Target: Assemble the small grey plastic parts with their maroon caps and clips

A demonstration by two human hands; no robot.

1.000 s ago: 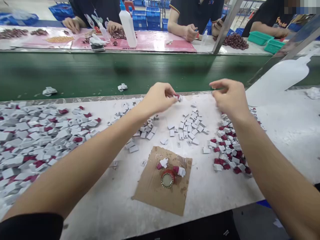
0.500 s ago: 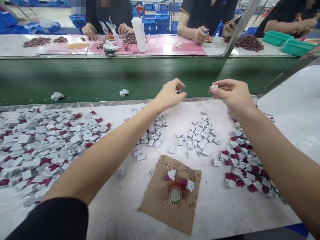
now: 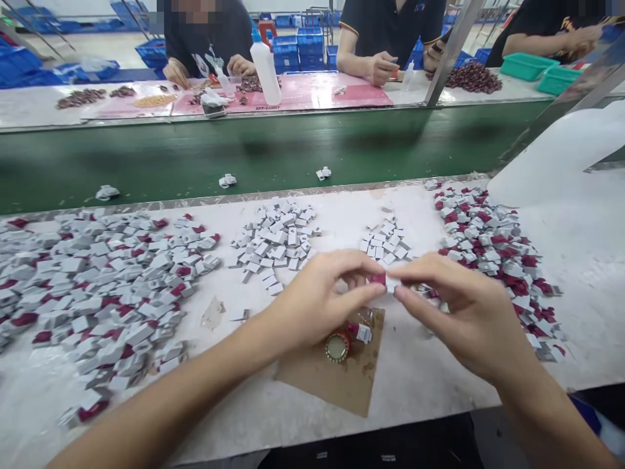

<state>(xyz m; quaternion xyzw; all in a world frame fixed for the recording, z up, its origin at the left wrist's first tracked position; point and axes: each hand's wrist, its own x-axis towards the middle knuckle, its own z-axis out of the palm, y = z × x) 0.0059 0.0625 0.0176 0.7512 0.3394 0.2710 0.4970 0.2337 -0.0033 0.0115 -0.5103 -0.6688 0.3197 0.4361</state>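
My left hand [image 3: 325, 296] pinches a small maroon piece [image 3: 378, 279] between thumb and fingertips. Against it, my right hand [image 3: 461, 306] grips a small white plastic part [image 3: 391, 284]; fingertips partly cover both. Below the hands lies a brown cardboard sheet [image 3: 332, 384]. On it sit a crimped metal bottle cap [image 3: 336, 346], inner side up, and a maroon-and-white piece [image 3: 362, 333]. Beyond the hands are two heaps of small white parts, a larger one [image 3: 278, 238] and a smaller one [image 3: 385, 241].
Mixed white and maroon pieces [image 3: 122, 280] spread over the left; another such pile [image 3: 498, 254] lies right. A green conveyor belt [image 3: 195, 153] crosses behind, carrying a few white clusters [image 3: 323, 173]. Across it, several people work at a bench with a white bottle [image 3: 266, 71].
Both hands have come back from the belt edge to above the cardboard and met. A white cluster now shows on the belt where my left hand was. One cardboard piece is no longer visible there.
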